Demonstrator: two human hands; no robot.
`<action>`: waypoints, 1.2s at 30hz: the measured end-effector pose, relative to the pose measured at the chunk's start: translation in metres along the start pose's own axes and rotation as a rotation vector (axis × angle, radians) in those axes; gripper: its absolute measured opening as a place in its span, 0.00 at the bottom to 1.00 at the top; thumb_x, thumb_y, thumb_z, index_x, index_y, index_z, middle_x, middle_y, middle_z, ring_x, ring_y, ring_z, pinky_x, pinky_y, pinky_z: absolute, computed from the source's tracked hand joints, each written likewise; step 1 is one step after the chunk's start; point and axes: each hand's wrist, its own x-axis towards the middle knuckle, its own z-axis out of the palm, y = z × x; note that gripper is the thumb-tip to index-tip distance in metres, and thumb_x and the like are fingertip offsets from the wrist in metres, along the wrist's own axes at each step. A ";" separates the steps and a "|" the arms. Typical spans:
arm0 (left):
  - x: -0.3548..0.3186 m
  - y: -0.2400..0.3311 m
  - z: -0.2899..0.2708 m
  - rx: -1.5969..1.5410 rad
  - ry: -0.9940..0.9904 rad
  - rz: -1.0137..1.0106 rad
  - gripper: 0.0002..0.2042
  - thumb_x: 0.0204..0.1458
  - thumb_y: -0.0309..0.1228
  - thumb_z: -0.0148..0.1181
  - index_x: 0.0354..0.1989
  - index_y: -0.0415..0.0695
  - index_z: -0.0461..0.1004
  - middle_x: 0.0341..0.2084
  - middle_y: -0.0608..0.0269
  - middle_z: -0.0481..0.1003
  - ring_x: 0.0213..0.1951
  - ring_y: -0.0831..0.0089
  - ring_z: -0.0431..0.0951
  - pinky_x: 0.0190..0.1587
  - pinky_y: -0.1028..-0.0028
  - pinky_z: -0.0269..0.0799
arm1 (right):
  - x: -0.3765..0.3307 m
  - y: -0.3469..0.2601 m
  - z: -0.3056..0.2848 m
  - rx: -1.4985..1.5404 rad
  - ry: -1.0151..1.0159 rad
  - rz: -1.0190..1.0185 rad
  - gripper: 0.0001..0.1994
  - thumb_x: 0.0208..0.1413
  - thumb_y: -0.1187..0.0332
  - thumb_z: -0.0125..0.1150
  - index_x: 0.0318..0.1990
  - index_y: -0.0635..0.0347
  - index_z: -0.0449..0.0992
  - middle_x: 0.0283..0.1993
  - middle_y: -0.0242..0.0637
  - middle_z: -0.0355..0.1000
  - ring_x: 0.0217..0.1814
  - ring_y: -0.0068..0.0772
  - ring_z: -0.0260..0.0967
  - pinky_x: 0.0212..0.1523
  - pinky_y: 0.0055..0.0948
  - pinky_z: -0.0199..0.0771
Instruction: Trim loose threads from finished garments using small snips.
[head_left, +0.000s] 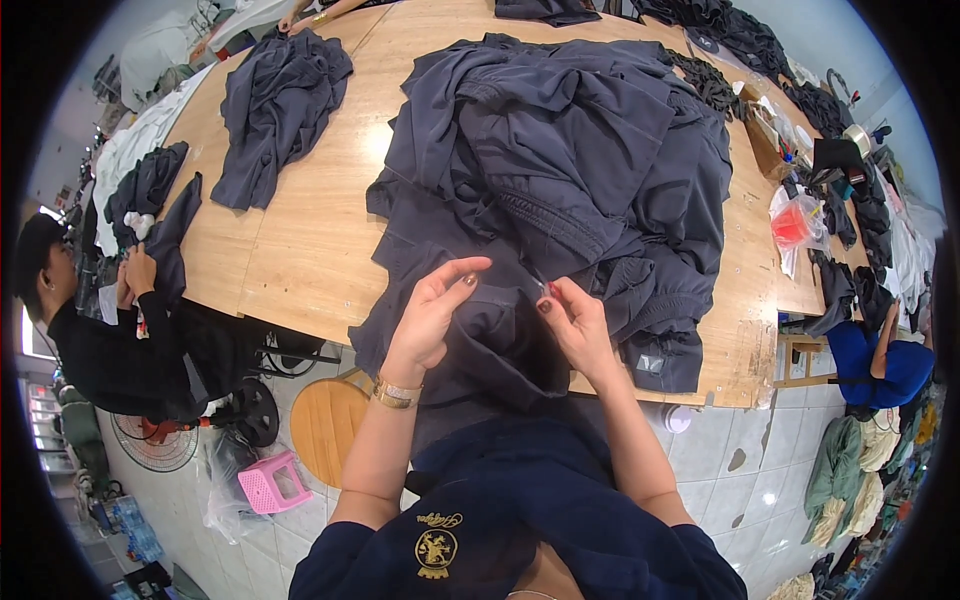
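On wood tbl (310,240), slim tool (539,283) is pinched by R hand (582,328); L hand (425,315) fingers are parted. Grey garment (510,355) may be nicked by slip.

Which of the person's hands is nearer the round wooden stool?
Left: the left hand is above and right of the stool; the right hand is farther right.

The wide head view looks down at the wooden table (310,230) close below.
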 end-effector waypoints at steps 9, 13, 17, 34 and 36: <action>-0.001 -0.004 0.004 0.114 0.032 0.005 0.12 0.56 0.27 0.53 0.47 0.38 0.70 0.38 0.67 0.73 0.39 0.84 0.73 0.43 0.84 0.69 | 0.004 0.012 0.022 0.531 -0.076 0.242 0.08 0.53 0.69 0.61 0.31 0.65 0.72 0.24 0.18 0.64 0.24 0.08 0.53 0.23 0.14 0.52; -0.004 -0.002 0.008 0.233 -0.001 0.059 0.13 0.53 0.24 0.57 0.47 0.37 0.70 0.37 0.67 0.72 0.38 0.86 0.72 0.41 0.86 0.69 | 0.006 0.012 0.028 0.431 -0.005 0.217 0.09 0.53 0.68 0.61 0.30 0.65 0.72 0.22 0.18 0.64 0.25 0.07 0.54 0.23 0.14 0.54; -0.005 0.001 0.008 0.101 0.018 0.026 0.13 0.53 0.22 0.56 0.47 0.37 0.69 0.37 0.66 0.72 0.35 0.86 0.73 0.38 0.86 0.70 | -0.001 0.004 0.030 0.187 0.188 0.111 0.11 0.50 0.65 0.64 0.29 0.64 0.72 0.19 0.24 0.65 0.20 0.12 0.58 0.22 0.17 0.58; -0.013 0.017 0.021 0.299 -0.003 0.104 0.13 0.52 0.22 0.56 0.46 0.36 0.71 0.40 0.66 0.71 0.38 0.87 0.70 0.41 0.86 0.66 | -0.010 -0.012 0.003 -0.528 0.077 -0.463 0.15 0.38 0.59 0.70 0.20 0.57 0.70 0.18 0.30 0.66 0.16 0.32 0.61 0.22 0.26 0.57; -0.013 0.018 0.021 0.331 -0.001 0.122 0.13 0.52 0.22 0.56 0.46 0.36 0.71 0.40 0.66 0.71 0.38 0.87 0.70 0.41 0.86 0.66 | -0.009 -0.013 0.002 -0.546 0.072 -0.473 0.15 0.39 0.56 0.69 0.21 0.56 0.70 0.18 0.30 0.65 0.17 0.31 0.62 0.22 0.26 0.57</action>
